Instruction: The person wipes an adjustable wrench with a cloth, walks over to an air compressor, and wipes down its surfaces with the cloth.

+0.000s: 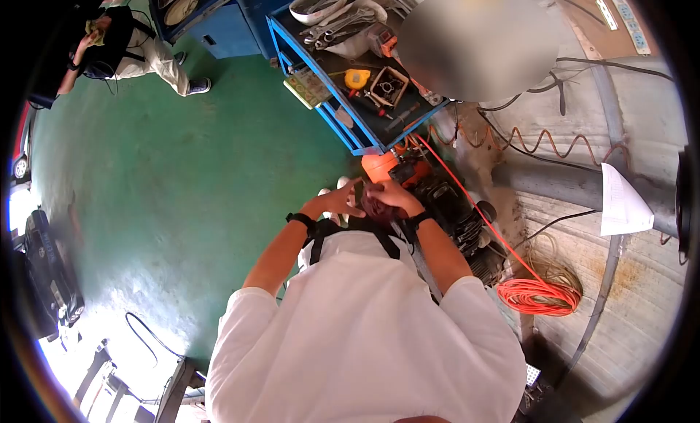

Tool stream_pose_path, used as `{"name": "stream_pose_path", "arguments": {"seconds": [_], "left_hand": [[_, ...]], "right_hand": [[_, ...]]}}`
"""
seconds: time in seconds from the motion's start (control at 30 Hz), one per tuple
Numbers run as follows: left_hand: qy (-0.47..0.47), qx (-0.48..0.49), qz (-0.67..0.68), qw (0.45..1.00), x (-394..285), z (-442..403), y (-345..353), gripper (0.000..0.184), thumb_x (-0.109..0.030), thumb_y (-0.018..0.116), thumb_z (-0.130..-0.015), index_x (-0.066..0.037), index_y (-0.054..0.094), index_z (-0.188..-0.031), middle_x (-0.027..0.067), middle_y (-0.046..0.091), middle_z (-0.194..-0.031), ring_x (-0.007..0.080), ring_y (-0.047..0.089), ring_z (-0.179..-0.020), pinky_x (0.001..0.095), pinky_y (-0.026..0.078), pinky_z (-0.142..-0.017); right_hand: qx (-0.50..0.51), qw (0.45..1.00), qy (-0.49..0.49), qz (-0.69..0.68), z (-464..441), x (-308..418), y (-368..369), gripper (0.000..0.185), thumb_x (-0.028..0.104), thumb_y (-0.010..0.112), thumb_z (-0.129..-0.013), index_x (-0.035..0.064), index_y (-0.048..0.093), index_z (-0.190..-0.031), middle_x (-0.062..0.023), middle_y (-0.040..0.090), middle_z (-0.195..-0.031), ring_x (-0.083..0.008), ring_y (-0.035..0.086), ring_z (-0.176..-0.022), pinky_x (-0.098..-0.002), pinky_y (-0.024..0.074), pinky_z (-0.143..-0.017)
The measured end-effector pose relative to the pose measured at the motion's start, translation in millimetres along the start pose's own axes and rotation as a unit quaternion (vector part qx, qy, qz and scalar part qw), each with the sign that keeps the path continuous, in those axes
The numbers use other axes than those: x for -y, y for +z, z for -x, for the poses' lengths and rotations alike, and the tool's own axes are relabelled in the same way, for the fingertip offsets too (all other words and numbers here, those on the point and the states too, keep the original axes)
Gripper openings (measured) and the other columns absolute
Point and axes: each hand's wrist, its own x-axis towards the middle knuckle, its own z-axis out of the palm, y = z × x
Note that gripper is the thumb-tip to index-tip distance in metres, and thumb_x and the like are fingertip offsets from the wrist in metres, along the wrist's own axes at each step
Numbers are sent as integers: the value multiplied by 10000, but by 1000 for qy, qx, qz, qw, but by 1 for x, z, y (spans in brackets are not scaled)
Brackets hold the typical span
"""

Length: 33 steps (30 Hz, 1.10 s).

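In front of my waist, my right hand [394,196] is closed around a dark reddish-brown cloth [375,209] that hangs bunched below the fingers. My left hand [341,200] is just to the left of it, with fingers apart and reaching toward the cloth. Whether its fingertips touch the cloth, I cannot tell. Both wrists wear black bands. Just beyond my right hand are an orange tank [379,166] and a dark, greasy machine [445,204] on the floor.
A blue tool cart [364,135] ahead carries wrenches [343,28], a yellow tape measure [356,78] and a small open box [389,86]. An orange hose coil [539,297] lies by the right wall. Another person [138,55] stands at upper left near a blue cabinet [226,29].
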Motion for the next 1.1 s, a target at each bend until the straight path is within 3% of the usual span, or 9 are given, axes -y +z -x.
{"name": "stream_pose_path", "arguments": {"seconds": [0.17, 0.23, 0.27, 0.43, 0.63, 0.73, 0.9, 0.97, 1.1], "left_hand": [[159, -102, 130, 973, -7, -20, -12, 1013, -270, 868, -713, -92, 222, -1472, 177, 555, -1269, 276, 553, -1182, 386, 475, -969], [58, -217, 6, 974, -4, -30, -30, 831, -330, 835, -712, -102, 372, -1363, 170, 607, -1210, 319, 615, -1079, 413, 494, -886], [159, -248, 24, 955, 25, -49, -35, 662, -281, 803, -732, -71, 487, -1274, 169, 667, -1072, 318, 660, -957, 405, 518, -828], [76, -228, -82, 967, 13, -40, -92, 483, -214, 747, -746, -61, 578, -1172, 179, 684, -1002, 322, 671, -941, 421, 522, -802], [-52, -386, -124, 913, -6, -58, -144, 262, -101, 617, -797, -90, 585, -1057, 191, 653, -943, 408, 629, -924, 469, 512, -779], [40, -466, -228, 854, -38, -78, -156, 301, -49, 605, -781, -100, 591, -1077, 201, 606, -1002, 420, 605, -945, 473, 512, -783], [112, -328, -228, 910, -57, -123, -159, 520, -49, 620, -776, -163, 546, -1278, 201, 488, -1299, 404, 507, -1182, 458, 478, -942], [36, -282, -601, 747, -57, -140, -136, 508, -160, 606, -844, -177, 517, -1345, 147, 405, -1444, 343, 398, -1339, 467, 363, -1089], [95, -165, -602, 775, -39, -163, -109, 492, -215, 548, -892, -177, 491, -1379, 100, 305, -1532, 301, 260, -1434, 489, 242, -1160]], "right_hand": [[-83, 985, -100, -114, -37, 37, -18, 432, 349, 682, -851, -1, 613, -1094, -163, 660, -1068, -247, 649, -943, -347, 514, -811], [-73, 983, -165, 31, -44, 47, -31, 591, 382, 731, -817, -53, 562, -1178, -190, 617, -1138, -270, 612, -1033, -338, 493, -876], [-91, 970, -208, 85, -46, 52, -40, 619, 408, 743, -797, -48, 561, -1174, -191, 600, -1124, -311, 594, -1039, -352, 477, -909], [-113, 964, -183, 155, -49, 50, -81, 517, 349, 748, -767, 48, 591, -1158, -174, 595, -1079, -364, 608, -980, -434, 501, -836], [-202, 952, -109, 203, -52, 27, -93, 423, 247, 687, -775, 183, 606, -1185, -141, 577, -1077, -377, 634, -934, -492, 529, -780], [-240, 952, -90, 170, -49, 32, -94, 434, 229, 674, -771, 201, 612, -1200, -128, 575, -1079, -370, 637, -939, -491, 533, -777], [-291, 934, -78, 193, -53, 8, -88, 437, 233, 681, -750, 208, 635, -1184, -123, 581, -1084, -373, 643, -919, -486, 539, -768], [-297, 938, -69, 164, -46, -17, -82, 392, 230, 683, -751, 182, 651, -1139, -143, 586, -1081, -379, 641, -902, -476, 543, -765], [-278, 951, 66, 120, -11, -29, -84, 343, 231, 690, -748, 151, 656, -1081, -168, 586, -1077, -395, 630, -903, -476, 537, -773]]}}
